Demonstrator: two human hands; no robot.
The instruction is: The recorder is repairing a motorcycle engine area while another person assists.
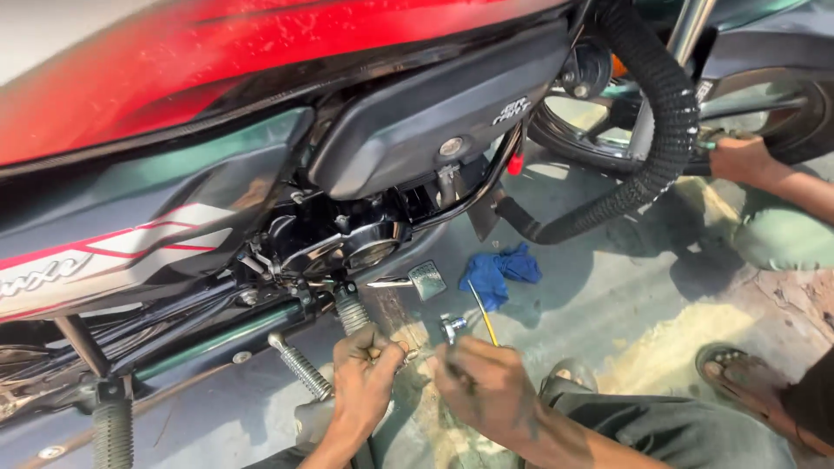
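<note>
1. A red, grey and black motorcycle (261, 130) fills the view above and beyond both sets of fingers, its dark engine (339, 239) just above the left hand.
2. The concrete floor (608, 295) lies under and to the right of the fingers, dusty and stained.
3. A black ribbed hose-like guard (669, 113) curves well up and to the right of the right fingers.
4. The person's grey trouser knee (660, 430) sits just right of and below the right hand.
5. The left hand (365, 386) is below the engine, its greasy fingers (382, 347) curled closed around a small metal part by the footrest area; what exactly they grip is too hidden to tell.
6. The right hand (486, 386) is just beside the left, its fingers (452, 356) closed on a small shiny metal fitting (452, 326) that pokes out above them.
7. Another person's hand (738, 156) rests far up and right, near the front wheel (764, 113), and their sandalled foot (738, 369) is off to the right.
8. A blue rag (499, 269) lies on the floor above the right fingers.
9. A coiled spring (304, 369) stands just left of the left fingers.
10. A silver brake pedal (426, 280) sticks out between and above both hands.
11. A thin yellow-handled tool (482, 317) lies just above the right fingers, touching the rag's edge.
</note>
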